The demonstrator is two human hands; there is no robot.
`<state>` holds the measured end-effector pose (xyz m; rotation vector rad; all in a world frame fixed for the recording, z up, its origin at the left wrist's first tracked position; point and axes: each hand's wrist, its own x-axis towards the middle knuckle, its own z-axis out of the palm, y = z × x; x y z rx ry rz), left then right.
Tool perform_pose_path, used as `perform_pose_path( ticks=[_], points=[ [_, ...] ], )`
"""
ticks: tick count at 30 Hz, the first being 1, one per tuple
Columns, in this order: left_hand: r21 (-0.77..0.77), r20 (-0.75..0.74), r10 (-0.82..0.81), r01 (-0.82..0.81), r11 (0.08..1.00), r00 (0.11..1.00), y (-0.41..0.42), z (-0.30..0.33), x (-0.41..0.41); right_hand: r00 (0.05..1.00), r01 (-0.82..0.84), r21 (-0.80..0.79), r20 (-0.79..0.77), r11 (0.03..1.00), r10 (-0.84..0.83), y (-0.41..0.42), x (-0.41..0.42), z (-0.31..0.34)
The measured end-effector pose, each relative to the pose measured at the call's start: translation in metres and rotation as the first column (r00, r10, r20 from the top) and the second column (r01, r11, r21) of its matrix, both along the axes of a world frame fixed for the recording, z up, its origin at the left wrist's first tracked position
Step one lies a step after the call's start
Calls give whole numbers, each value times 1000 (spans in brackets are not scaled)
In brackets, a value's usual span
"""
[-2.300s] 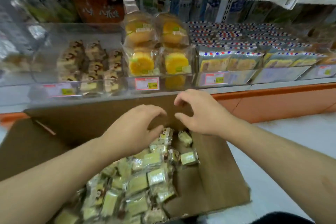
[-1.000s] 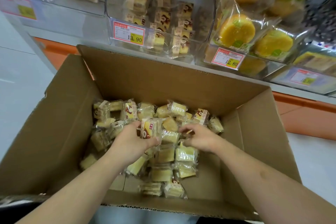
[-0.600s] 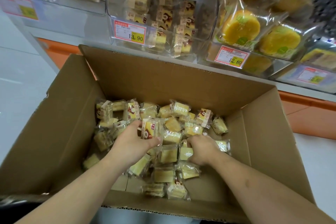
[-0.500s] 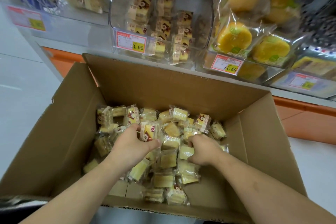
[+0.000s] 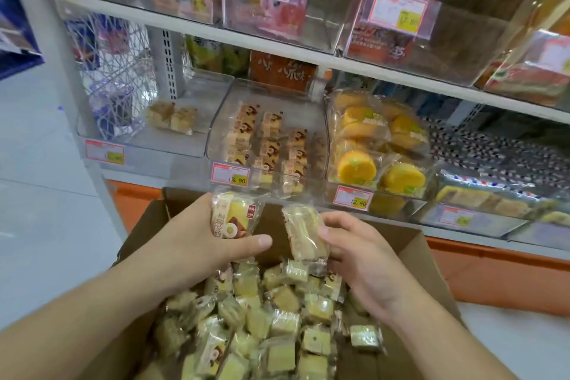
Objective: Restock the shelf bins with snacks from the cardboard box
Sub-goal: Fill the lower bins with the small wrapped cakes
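My left hand point(image 5: 197, 241) grips a wrapped cake snack point(image 5: 233, 216), label facing me, raised above the cardboard box point(image 5: 425, 256). My right hand point(image 5: 361, 253) holds another wrapped cake point(image 5: 303, 233) beside it. Both packets hang just below the clear shelf bin point(image 5: 265, 133), which holds several of the same snacks behind a 13.90 price tag point(image 5: 230, 174). Beneath my hands the box is filled with several loose wrapped cakes point(image 5: 271, 324).
Right of that bin, a bin of round yellow cakes point(image 5: 376, 148) with a 12.80 tag. On the left, a bin point(image 5: 172, 117) with a few pale pastries. An upper shelf point(image 5: 246, 37) carries more clear bins. White floor point(image 5: 37, 194) lies to the left.
Both hands have lifted out of the box, each with a wrapped cake, up toward the shelf bin. The view has tilted up to show the shelves.
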<state>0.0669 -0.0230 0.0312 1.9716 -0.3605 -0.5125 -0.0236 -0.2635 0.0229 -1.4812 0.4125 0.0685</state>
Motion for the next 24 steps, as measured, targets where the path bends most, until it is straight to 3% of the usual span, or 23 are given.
perform_pose_path(
  ticks=[3,6,13,17,24],
  points=[
    [-151,-190,8,-37,988,982,-1,4,-6,994,106,351,-32,930,-101,16,-2,2],
    [-188,-248,16,-64,980,969,-11,-3,-8,993,113,487,-80,866,-85,29,4,1],
    [-182,-238,47,-92,979,970,-20,-10,0,998,-53,293,-10,955,58,27,19,-13],
    [-265,-326,16,-108,958,945,-21,-9,9,999,46,312,-14,949,-44,18,28,-18],
    [-219,-287,149,-216,951,946,-19,-13,20,993,119,189,2,975,-122,15,33,-13]
  ],
)
